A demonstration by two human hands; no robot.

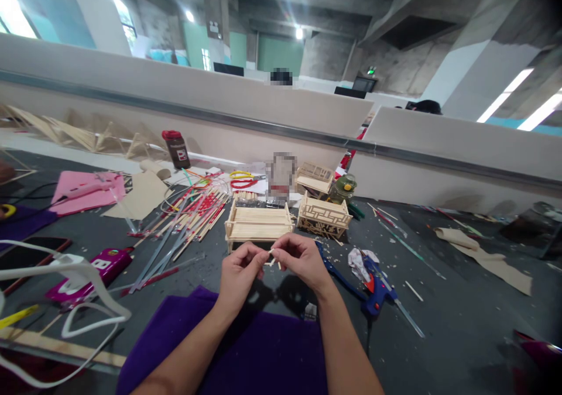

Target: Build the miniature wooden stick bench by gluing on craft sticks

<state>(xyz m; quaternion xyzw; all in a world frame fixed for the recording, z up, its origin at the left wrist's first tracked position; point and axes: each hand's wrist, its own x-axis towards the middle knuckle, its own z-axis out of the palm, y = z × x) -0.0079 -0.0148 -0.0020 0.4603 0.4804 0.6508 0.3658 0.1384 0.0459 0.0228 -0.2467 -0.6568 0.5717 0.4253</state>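
Note:
Just above the dark table, my left hand and my right hand meet fingertip to fingertip. Both are closed in a pinch on a small piece of short wooden sticks; fingers hide part of it. Right behind them stands a bench-like model of thin wooden sticks. To its right is a second stick model with a lattice back, and a third model sits farther back. A blue hot glue gun lies on its side to the right of my right hand.
Loose red-tipped sticks and clear glue sticks spread to the left. Scissors lie behind the models. A pink glue gun, a white cable and a dark bottle are farther left. Purple cloth lies beneath my forearms.

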